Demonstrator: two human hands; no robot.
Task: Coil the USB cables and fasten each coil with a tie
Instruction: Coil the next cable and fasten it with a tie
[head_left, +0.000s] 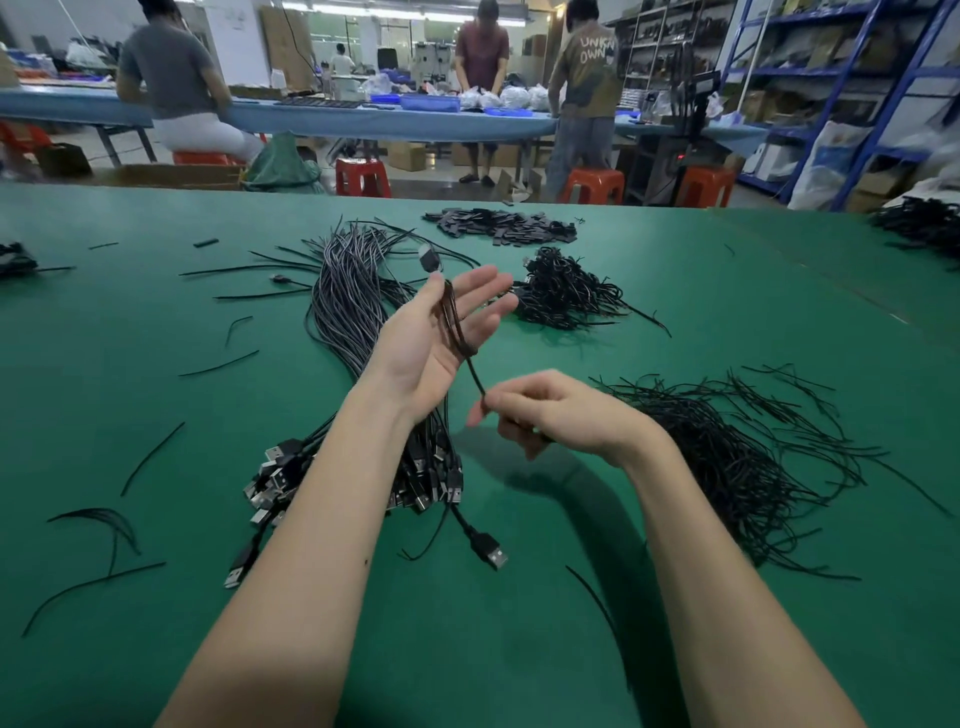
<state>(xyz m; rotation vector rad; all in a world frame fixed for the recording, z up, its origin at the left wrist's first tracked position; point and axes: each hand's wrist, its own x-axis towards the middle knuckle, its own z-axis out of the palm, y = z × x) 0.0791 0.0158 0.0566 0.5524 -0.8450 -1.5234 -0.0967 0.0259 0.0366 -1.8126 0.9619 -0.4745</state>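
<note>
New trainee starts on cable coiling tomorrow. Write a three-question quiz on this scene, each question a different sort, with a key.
1. True or false: the left hand is a closed fist around the cable.
2. Which hand pinches the cable's lower run?
A. left hand
B. right hand
C. neither
3. Fill in: the loose ties lie on the ____ mat.

Key
1. False: its fingers are straight, with cable loops lying across the palm.
2. B: its fingertips pinch the cable just below the left palm.
3. Green: the ties are piled to the right of the right hand, and the uncoiled cables lie left of the hands.
</note>
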